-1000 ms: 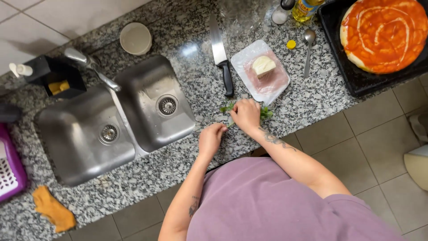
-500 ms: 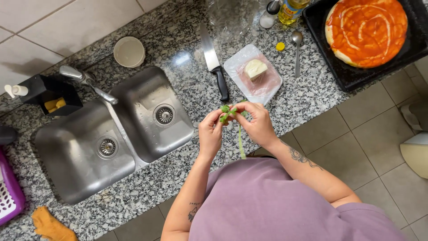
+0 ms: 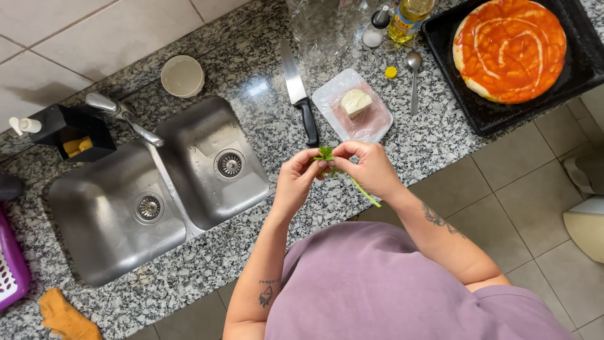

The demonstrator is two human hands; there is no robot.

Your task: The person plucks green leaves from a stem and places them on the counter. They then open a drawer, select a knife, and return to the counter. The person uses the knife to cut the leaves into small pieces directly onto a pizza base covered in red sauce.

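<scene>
Going left to right with the double sink (image 3: 171, 189) as the reference point:

- Far left of the sink, a purple basket (image 3: 9, 277) is cut off by the frame edge, and an orange cloth (image 3: 63, 318) has been left on the granite below it.
- Just behind the sink's left basin, a black caddy (image 3: 72, 132) with a yellow sponge is parked, with the tap (image 3: 123, 116) beside it.
- A pale round cup (image 3: 182, 75) is set behind the right basin.
- Right of the sink, a big black-handled knife (image 3: 301, 101) is laid down. Just past it is a clear tray (image 3: 377, 123) with a white block of cheese (image 3: 355, 102).
- Well to the right of the sink, a spoon (image 3: 413, 79), an oil bottle (image 3: 409, 16) and a sauced pizza base (image 3: 509, 50) in a black pan (image 3: 503, 119) can be seen.

Now the actual action, just off the sink's right front corner. A green herb sprig (image 3: 327, 154) is held up above the counter edge, between both hands. It's pinched at the leafy top by the fingertips of the left hand (image 3: 296, 182). The right hand (image 3: 371, 170) is closed narrowly round the stem, whose bare end is left hanging below.

Looks like leaves are being picked off the stem, with some leaf left at the top. For a sprig this thin, a light pinch right at the leaf base is called for, with the stem kept steady. Otherwise the leaves get bruised or the stem gets snapped.
</scene>
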